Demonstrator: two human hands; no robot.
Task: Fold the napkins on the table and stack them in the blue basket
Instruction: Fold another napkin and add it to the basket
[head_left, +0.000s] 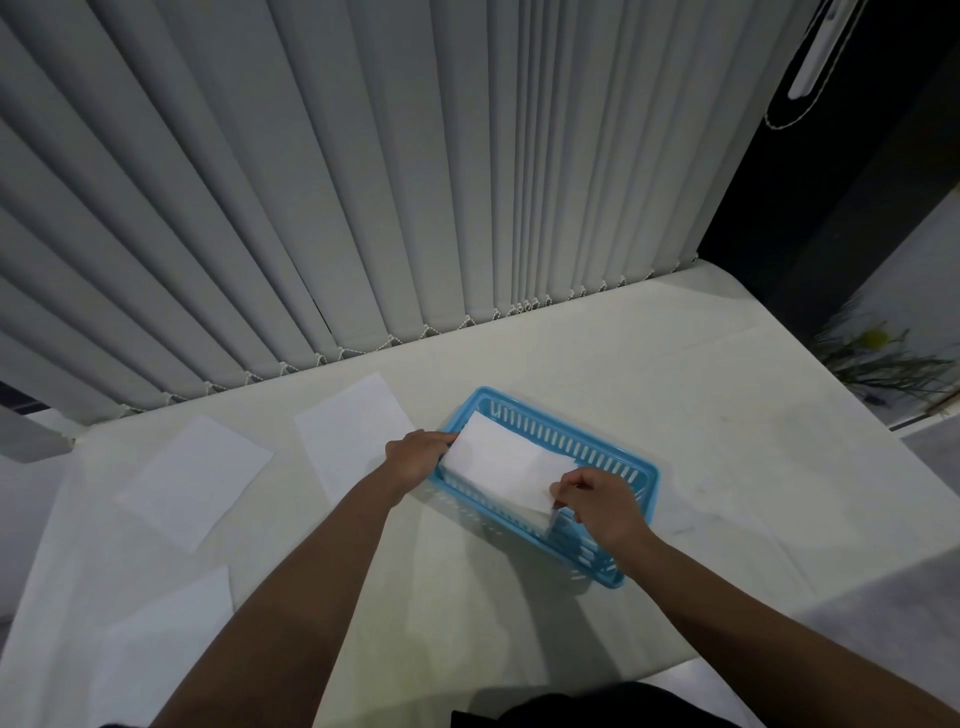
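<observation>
Both hands (415, 457) (602, 499) hold a folded napkin (504, 462), seemingly inside the blue basket (613, 441).

Grey vertical blinds (311, 182) hang beyond both hands, their beaded bottom chain brushing the white table (675, 374). Farther right stands a dark wall (831, 197) and a green plant (883, 358).
</observation>
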